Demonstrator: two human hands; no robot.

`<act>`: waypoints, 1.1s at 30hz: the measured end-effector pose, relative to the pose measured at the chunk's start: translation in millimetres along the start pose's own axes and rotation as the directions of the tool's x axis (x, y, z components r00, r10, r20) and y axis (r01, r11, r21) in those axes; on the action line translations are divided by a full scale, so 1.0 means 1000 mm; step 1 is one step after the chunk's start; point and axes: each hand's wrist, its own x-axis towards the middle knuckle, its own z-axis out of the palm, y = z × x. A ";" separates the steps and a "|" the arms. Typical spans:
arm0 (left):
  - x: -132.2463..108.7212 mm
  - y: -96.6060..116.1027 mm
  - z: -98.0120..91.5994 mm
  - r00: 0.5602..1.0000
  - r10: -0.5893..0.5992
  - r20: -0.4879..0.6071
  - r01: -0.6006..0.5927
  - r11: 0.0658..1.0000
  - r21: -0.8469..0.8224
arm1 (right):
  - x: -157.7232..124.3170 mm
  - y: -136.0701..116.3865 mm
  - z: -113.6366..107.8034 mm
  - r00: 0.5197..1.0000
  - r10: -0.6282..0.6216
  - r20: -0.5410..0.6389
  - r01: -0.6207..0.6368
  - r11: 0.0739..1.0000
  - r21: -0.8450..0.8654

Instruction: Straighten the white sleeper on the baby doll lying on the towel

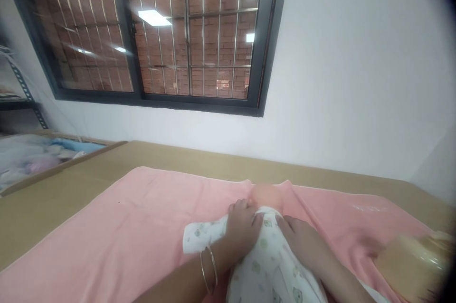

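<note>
A doll lies on a pink towel [142,227], its pale pink head [268,194] pointing away from me. It wears a white garment [270,265] printed with small green figures. My left hand [244,226], with two thin bangles on the wrist, has its fingers curled into the garment at the doll's left shoulder, beside a loose white sleeve [199,239]. My right hand [302,241] presses on the garment at the other shoulder, fingertips gripping the cloth near the collar. Both hands sit just below the head.
The towel covers a brown cardboard-topped table [71,189] against a white wall with a barred window [160,32]. An open cardboard box of pale clothes [39,158] stands at the far left. A blurred yellowish object [415,265] lies at the lower right.
</note>
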 end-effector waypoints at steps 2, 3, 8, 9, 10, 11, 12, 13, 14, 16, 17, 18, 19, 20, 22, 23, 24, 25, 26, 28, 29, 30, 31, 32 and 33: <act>0.000 -0.001 -0.002 0.999 -0.020 0.027 0.019 1.000 0.019 | -0.002 -0.003 0.001 0.997 -0.050 -0.055 0.046 0.996 -0.075; 0.000 -0.002 -0.003 0.999 -0.023 0.048 0.022 0.999 0.032 | -0.004 -0.005 0.002 0.990 -0.094 -0.101 0.079 0.987 -0.141; 0.002 -0.004 -0.002 0.994 0.036 0.102 -0.042 0.997 0.060 | -0.004 -0.006 0.007 0.975 -0.141 -0.170 0.107 0.975 -0.196; 0.002 -0.003 -0.001 0.994 0.052 0.091 -0.057 0.997 0.050 | -0.003 -0.004 0.006 0.987 -0.093 -0.131 0.074 0.987 -0.142; 0.002 -0.003 -0.001 0.995 0.064 0.080 -0.067 0.997 0.039 | -0.001 -0.002 0.005 0.995 -0.053 -0.086 0.045 0.995 -0.092; 0.002 -0.002 -0.001 0.995 0.070 0.072 -0.073 0.997 0.031 | 0.000 -0.001 0.003 0.999 -0.032 -0.044 0.029 0.998 -0.053; 0.001 -0.002 -0.001 0.995 0.069 0.069 -0.071 0.997 0.026 | 0.000 -0.001 0.001 1.000 -0.021 -0.015 0.020 0.999 -0.031; 0.001 -0.002 -0.002 0.996 0.060 0.072 -0.062 0.998 0.026 | 0.000 -0.002 -0.001 1.000 -0.018 -0.007 0.017 0.999 -0.027; 0.001 -0.002 -0.003 0.996 0.049 0.080 -0.052 0.998 0.030 | -0.002 -0.004 -0.002 1.000 -0.024 -0.019 0.023 0.999 -0.042; 0.000 -0.001 -0.005 0.994 0.023 0.108 -0.029 0.998 0.050 | -0.005 -0.011 -0.003 0.997 -0.049 -0.064 0.042 0.992 -0.116; 0.000 -0.001 -0.007 0.992 0.011 0.126 -0.019 0.998 0.061 | -0.006 -0.013 -0.002 0.994 -0.067 -0.086 0.053 0.986 -0.159; 0.000 -0.001 -0.008 0.990 0.003 0.144 -0.013 0.997 0.074 | -0.008 -0.016 -0.001 0.990 -0.087 -0.108 0.066 0.980 -0.189; 0.000 -0.001 -0.009 0.987 -0.002 0.161 -0.012 0.996 0.085 | -0.008 -0.016 0.000 0.986 -0.102 -0.129 0.075 0.977 -0.199; -0.001 0.000 -0.010 0.985 -0.006 0.173 -0.010 0.996 0.091 | -0.007 -0.016 0.001 0.985 -0.098 -0.142 0.070 0.980 -0.186; -0.001 0.000 -0.011 0.985 -0.012 0.175 -0.003 0.996 0.086 | -0.005 -0.012 0.001 0.990 -0.048 -0.130 0.033 0.993 -0.111; -0.001 0.000 -0.011 0.985 -0.013 0.171 0.001 0.998 0.070 | -0.003 -0.009 0.000 0.995 -0.021 -0.093 0.014 0.997 -0.073; -0.002 0.000 -0.012 0.985 -0.011 0.172 0.004 0.999 0.043 | -0.001 -0.007 -0.001 0.999 0.003 -0.039 -0.004 0.999 -0.044; -0.002 0.000 -0.012 0.984 -0.010 0.176 0.008 1.000 0.011 | 0.000 -0.004 -0.002 1.000 0.018 0.014 -0.018 1.000 -0.026; -0.003 0.000 -0.011 0.984 -0.009 0.180 0.013 1.000 -0.021 | 0.002 -0.003 -0.003 0.998 0.026 0.055 -0.025 1.000 -0.014; -0.004 -0.001 -0.011 0.982 -0.017 0.187 0.030 0.997 -0.067 | 0.003 -0.001 -0.005 0.995 0.046 0.088 -0.046 0.999 0.002; -0.005 -0.002 -0.010 0.983 -0.026 0.184 0.041 0.996 -0.079 | 0.003 -0.001 -0.005 0.994 0.065 0.090 -0.066 0.998 0.009; -0.005 -0.002 -0.009 0.984 -0.036 0.177 0.052 0.995 -0.087 | 0.003 -0.001 -0.004 0.993 0.080 0.086 -0.082 0.996 0.016; -0.006 -0.003 -0.009 0.985 -0.042 0.169 0.059 0.994 -0.094 | 0.003 0.000 -0.003 0.993 0.088 0.082 -0.090 0.996 0.024; -0.006 -0.003 -0.008 0.986 -0.043 0.162 0.061 0.993 -0.105 | 0.003 0.000 -0.002 0.993 0.089 0.078 -0.091 0.995 0.029; -0.006 -0.004 -0.008 0.987 -0.042 0.156 0.060 0.992 -0.115 | 0.003 0.001 0.000 0.994 0.084 0.070 -0.087 0.996 0.029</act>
